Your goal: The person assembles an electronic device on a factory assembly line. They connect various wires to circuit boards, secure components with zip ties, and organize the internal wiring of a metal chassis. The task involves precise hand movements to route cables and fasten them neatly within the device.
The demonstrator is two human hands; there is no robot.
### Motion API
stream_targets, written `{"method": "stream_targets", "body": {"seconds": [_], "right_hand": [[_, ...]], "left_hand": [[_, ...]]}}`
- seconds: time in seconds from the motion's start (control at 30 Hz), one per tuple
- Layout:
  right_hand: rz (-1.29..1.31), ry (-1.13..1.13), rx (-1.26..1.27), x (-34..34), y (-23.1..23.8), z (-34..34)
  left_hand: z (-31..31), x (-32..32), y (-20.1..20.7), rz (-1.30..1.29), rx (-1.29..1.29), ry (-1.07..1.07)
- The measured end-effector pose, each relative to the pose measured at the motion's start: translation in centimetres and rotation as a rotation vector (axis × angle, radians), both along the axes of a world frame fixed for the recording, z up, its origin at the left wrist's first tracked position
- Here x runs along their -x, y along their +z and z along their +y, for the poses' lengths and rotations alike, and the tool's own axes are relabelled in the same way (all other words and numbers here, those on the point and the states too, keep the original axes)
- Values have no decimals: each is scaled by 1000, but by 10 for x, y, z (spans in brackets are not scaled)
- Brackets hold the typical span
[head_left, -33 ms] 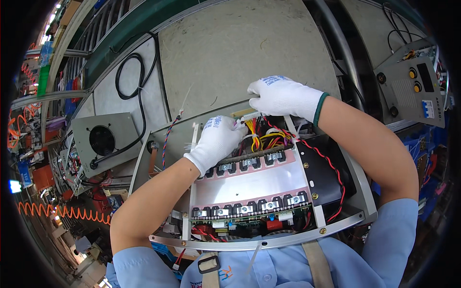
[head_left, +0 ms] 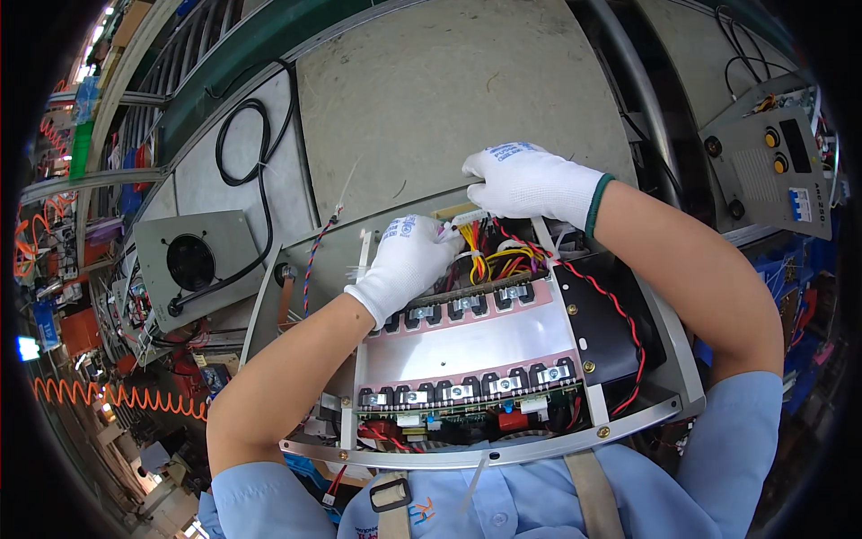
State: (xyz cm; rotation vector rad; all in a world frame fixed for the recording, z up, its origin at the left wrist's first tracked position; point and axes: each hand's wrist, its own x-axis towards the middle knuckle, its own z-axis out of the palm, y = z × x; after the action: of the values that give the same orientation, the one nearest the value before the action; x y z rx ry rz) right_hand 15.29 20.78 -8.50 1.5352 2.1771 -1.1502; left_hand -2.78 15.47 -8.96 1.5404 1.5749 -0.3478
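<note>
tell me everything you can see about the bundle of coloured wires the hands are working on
The wire bundle is a cluster of thin insulated leads, mostly yellow and orange with some red and dark ones, and looks flexible. It sits at the far end of the open metal chassis, just beyond the upper row of black components, and fans upward from there. The gloved left hand touches its left side; the gloved right hand is at a pale piece at its top. Whether a tie binds it cannot be told.

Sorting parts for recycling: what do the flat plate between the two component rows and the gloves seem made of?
The plate looks like bare brushed metal, probably aluminium: dull grey sheen. The gloves, as on the left hand, look like white knitted fabric with a matte weave; the fibre is unclear.
</note>
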Motion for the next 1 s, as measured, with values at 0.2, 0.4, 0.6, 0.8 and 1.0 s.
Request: {"method": "stream_targets", "body": {"seconds": [0.2, 0.4, 0.6, 0.8, 1.0], "right_hand": [[-31, 1, 18, 2, 3, 3], [-15, 90, 14, -3, 7, 0], [-109, 373, -66, -3, 14, 0], [-230, 421, -81, 3, 12, -2], [-238, 384, -88, 5, 12, -3]], "left_hand": [[6, -5, 2, -7, 22, -47], [3, 4, -10, 105, 27, -106], [6, -2, -7, 80, 29, -158], [3, -1, -8, 50, 55, -79], [7, 2, -5, 15, 135, -55]]}}
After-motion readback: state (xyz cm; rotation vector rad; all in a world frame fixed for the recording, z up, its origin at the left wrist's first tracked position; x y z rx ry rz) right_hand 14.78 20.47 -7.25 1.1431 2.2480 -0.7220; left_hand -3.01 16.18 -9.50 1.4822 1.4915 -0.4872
